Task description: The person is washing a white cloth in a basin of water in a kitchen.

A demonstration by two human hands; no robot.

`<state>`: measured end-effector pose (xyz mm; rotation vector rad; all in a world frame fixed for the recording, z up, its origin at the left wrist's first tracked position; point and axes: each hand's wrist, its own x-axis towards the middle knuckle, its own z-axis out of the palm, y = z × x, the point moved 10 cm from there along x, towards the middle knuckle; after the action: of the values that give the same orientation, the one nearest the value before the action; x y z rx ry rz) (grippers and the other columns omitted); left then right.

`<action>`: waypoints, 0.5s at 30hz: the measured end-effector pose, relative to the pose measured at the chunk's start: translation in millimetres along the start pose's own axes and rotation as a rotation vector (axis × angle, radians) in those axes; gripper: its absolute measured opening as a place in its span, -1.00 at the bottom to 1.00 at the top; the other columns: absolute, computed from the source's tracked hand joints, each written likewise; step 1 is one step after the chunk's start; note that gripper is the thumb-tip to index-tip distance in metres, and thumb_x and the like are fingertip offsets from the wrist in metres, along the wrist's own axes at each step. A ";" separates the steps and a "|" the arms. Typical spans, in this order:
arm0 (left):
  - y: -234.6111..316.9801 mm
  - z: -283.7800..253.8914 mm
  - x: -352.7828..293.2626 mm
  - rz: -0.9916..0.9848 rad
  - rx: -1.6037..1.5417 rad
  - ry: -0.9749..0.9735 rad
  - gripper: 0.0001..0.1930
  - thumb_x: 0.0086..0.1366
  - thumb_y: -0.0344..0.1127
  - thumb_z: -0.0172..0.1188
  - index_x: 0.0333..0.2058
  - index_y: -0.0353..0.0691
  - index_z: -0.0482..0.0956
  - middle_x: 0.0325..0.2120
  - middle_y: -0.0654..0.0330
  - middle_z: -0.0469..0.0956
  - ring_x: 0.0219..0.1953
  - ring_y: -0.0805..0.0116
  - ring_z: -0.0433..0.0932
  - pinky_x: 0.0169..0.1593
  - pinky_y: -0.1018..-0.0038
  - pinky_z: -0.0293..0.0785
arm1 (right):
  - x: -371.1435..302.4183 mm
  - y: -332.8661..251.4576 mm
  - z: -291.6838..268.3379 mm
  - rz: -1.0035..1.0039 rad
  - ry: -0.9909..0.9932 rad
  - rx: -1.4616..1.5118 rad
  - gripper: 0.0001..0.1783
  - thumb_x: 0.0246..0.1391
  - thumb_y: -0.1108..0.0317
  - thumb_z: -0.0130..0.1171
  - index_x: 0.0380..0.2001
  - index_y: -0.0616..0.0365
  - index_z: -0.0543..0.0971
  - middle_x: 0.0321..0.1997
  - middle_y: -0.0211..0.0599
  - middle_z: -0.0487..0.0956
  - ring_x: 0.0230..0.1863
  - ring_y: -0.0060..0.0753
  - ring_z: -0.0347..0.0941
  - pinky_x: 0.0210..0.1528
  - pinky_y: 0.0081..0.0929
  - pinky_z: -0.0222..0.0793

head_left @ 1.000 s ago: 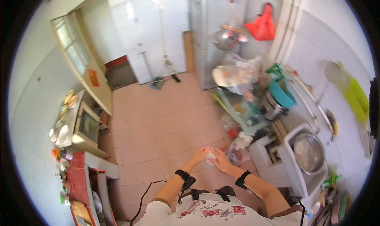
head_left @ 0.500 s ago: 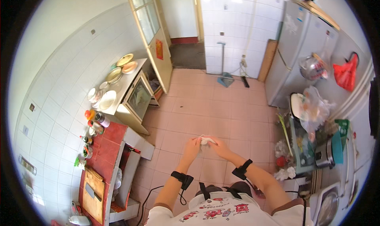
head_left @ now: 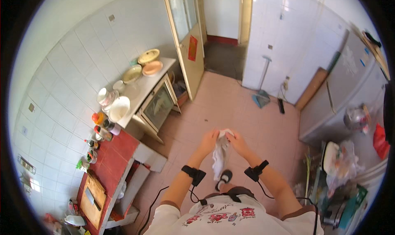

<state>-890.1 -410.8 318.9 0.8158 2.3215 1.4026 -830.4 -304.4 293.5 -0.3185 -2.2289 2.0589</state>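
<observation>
A white cloth (head_left: 220, 153) hangs in front of me over the floor, its upper edge gathered between my two hands. My left hand (head_left: 210, 139) grips its left corner with the fingers bent. On the other side my right hand (head_left: 236, 142) pinches the top right of the cloth. The lower part of the cloth dangles loosely in folds toward my foot. Both wrists carry black straps with small boxes and cables.
To the left a red counter (head_left: 117, 150) holds bottles and a cutting board (head_left: 93, 204) with a knife (head_left: 92, 198). Bowls stand on a white cabinet (head_left: 143, 92). A dustpan (head_left: 261, 99) rests by the far wall, and a fridge (head_left: 341, 91) stands at the right.
The cloth, bunched up between my hands before, now hangs down unfolded. My view has turned to the right, and a foot has come into sight below the cloth.
</observation>
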 end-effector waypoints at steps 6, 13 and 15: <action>-21.0 -48.3 109.6 -0.063 -0.061 0.075 -0.67 0.28 -0.15 -0.15 -0.25 -0.27 0.48 -0.39 -0.02 0.49 -0.32 0.05 0.48 -0.25 0.33 0.35 | 115.6 -53.0 -8.4 -0.021 -0.051 0.099 -0.68 0.14 0.19 -0.08 -0.14 0.15 0.45 -0.24 -0.40 0.49 -0.23 -0.58 0.36 -0.18 -0.62 0.26; 19.4 -108.5 259.3 0.123 0.006 0.264 -0.70 0.29 -0.20 -0.13 -0.21 -0.26 0.49 -0.38 -0.01 0.50 -0.32 0.12 0.48 -0.22 0.40 0.35 | 276.6 -58.6 -69.7 -0.065 0.012 0.148 -0.68 0.11 0.29 -0.03 -0.11 0.22 0.43 -0.23 -0.40 0.49 -0.21 -0.60 0.37 -0.18 -0.63 0.28; 5.8 -116.5 311.9 0.089 0.062 0.240 -0.70 0.30 -0.21 -0.14 -0.19 -0.25 0.49 -0.35 -0.01 0.49 -0.29 0.10 0.47 -0.20 0.39 0.35 | 323.7 -57.7 -96.7 -0.160 0.082 0.066 -0.70 0.07 0.36 0.02 -0.14 0.26 0.45 -0.28 -0.41 0.50 -0.23 -0.62 0.37 -0.21 -0.65 0.30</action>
<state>-1196.4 -300.0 388.3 0.8175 2.5468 1.5494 -1131.0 -145.2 335.1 -0.2077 -2.0625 1.9938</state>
